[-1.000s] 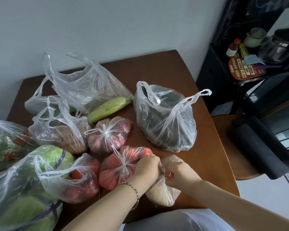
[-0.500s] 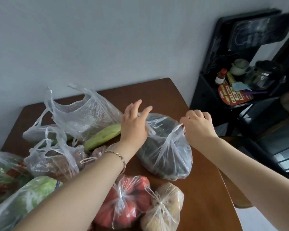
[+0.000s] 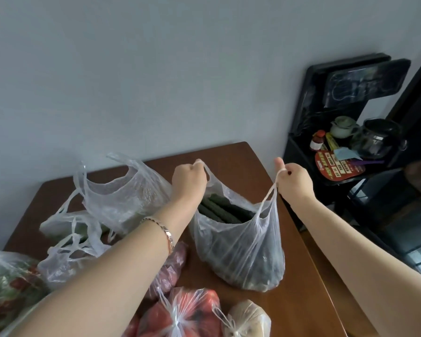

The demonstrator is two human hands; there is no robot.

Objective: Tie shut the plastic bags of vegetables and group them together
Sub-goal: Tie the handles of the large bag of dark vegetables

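Observation:
A clear plastic bag of dark green cucumbers (image 3: 238, 249) stands upright on the brown table (image 3: 272, 310), its mouth open. My left hand (image 3: 188, 181) grips its left handle and my right hand (image 3: 293, 182) grips its right handle, both pulled up and apart. In front lie a knotted bag of tomatoes (image 3: 182, 314) and a knotted bag of pale vegetables (image 3: 249, 321). A knotted bag of reddish produce (image 3: 174, 263) shows under my left forearm.
Open, untied bags lie left: a large crumpled one (image 3: 122, 198), a smaller one (image 3: 66, 259), and a bag of greens with red (image 3: 7, 290) at the left edge. A black shelf (image 3: 345, 152) with a teapot, bottle and glass pot stands right of the table.
My hands left the pale bag near the front edge, reached to the cucumber bag, took one handle each and lifted them, standing the bag upright. The view tilted upward.

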